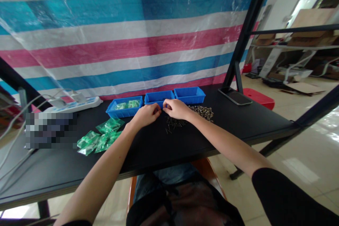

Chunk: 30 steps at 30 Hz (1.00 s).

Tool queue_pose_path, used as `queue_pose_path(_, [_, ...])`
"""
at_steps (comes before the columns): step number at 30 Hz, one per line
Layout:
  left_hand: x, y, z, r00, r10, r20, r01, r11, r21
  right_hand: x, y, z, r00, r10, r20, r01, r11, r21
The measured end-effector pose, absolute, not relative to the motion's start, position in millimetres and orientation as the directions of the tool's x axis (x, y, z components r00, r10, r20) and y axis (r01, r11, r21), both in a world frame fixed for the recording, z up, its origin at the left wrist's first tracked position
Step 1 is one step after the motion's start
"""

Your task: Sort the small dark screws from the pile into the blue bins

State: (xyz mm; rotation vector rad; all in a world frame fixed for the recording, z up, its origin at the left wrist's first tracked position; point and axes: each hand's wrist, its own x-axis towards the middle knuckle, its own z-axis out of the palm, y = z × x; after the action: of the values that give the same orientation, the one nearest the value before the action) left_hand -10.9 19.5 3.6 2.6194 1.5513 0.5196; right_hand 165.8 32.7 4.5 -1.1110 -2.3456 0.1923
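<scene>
My left hand (147, 114) and my right hand (177, 108) are close together just in front of the middle blue bin (159, 95). Both have their fingers curled into a pinch; whatever lies between the fingertips is too small or hidden to make out. Dark contents show low inside that bin, partly covered by my hands. Beneath and beside my right hand is a loose pile of dark, thin screws (174, 123). A heap of small shiny metal pieces (203, 112) adjoins it, partly behind my right wrist.
A left blue bin (118, 114) holds small green-and-clear packets; a right blue bin (189, 96) stands at the back. Green plastic packets (99, 139) lie by my left forearm. A power strip (76, 105) with cables, a phone (235, 96) and black frame posts (245, 31) border the black table (148, 148).
</scene>
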Motion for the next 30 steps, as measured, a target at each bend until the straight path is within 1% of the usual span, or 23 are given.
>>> queue_pose_path(7, [-9.2,18.3,6.1,0.400,0.877,0.268,0.864,-0.458,0.208,166.8,32.6,5.1,-0.566,0.731,0.381,0.650,0.680,-0.340])
queue_pose_path(13, [-9.1,19.0,5.5,0.384,0.876,0.291,0.877,-0.445,0.181,167.7,33.8,4.9,-0.553,0.729,0.403,0.656,0.680,-0.329])
queue_pose_path(18, [-6.6,17.6,4.5,0.410,0.877,0.249,0.867,-0.460,0.191,166.7,33.5,5.3,-0.536,0.737,0.412,0.683,0.666,-0.301])
queue_pose_path(22, [-6.1,18.1,2.7,0.446,0.867,0.221,0.862,-0.483,0.155,165.6,32.9,6.1,-0.525,0.747,0.408,0.704,0.651,-0.285])
queue_pose_path(26, [-6.9,19.3,1.4,0.444,0.866,0.231,0.868,-0.479,0.129,165.6,32.3,6.2,-0.517,0.749,0.414,0.702,0.648,-0.296])
queue_pose_path(30, [-6.9,19.2,2.0,0.435,0.868,0.240,0.871,-0.473,0.132,166.3,32.2,5.6,-0.521,0.744,0.418,0.672,0.660,-0.337])
